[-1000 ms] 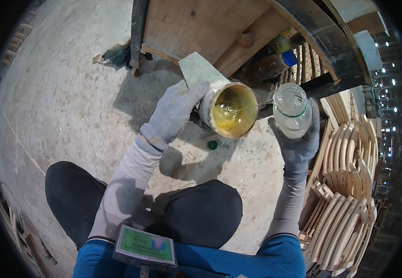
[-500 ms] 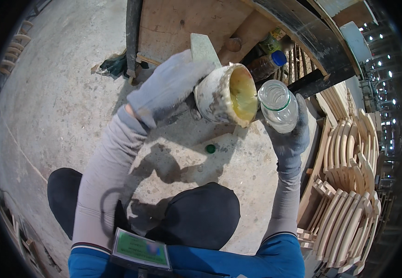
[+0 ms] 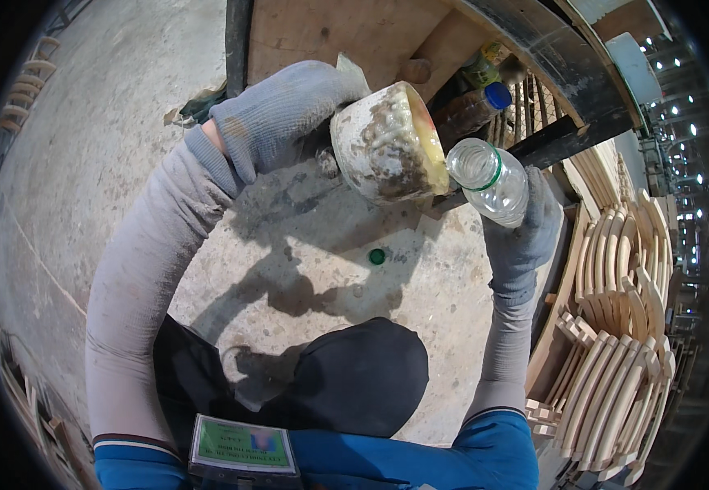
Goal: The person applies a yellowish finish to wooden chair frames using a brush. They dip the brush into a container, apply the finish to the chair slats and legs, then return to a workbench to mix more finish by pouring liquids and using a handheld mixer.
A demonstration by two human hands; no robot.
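A glue-crusted white pot with thick yellowish stuff inside is tipped to the right, its rim close to a bottle's mouth. My left hand, in a grey glove, is closed on the pot's left side; some fingers are hidden behind it. Above that hand, a pale flat strip sticks up by the pot. My gloved right hand is wrapped round a clear plastic bottle with a green neck ring. The uncapped bottle leans left toward the pot. Whether anything flows between them I cannot tell.
A green bottle cap lies on the concrete floor below. Beyond the pot stands a wooden cabinet with a blue-capped bottle of dark contents. Curved wooden pieces are stacked at the right. My dark-clad knee is below.
My left hand has turned the pot further over to the right, so its outer side now shows more. The bottle has tilted left, its mouth nearer the pot's rim.
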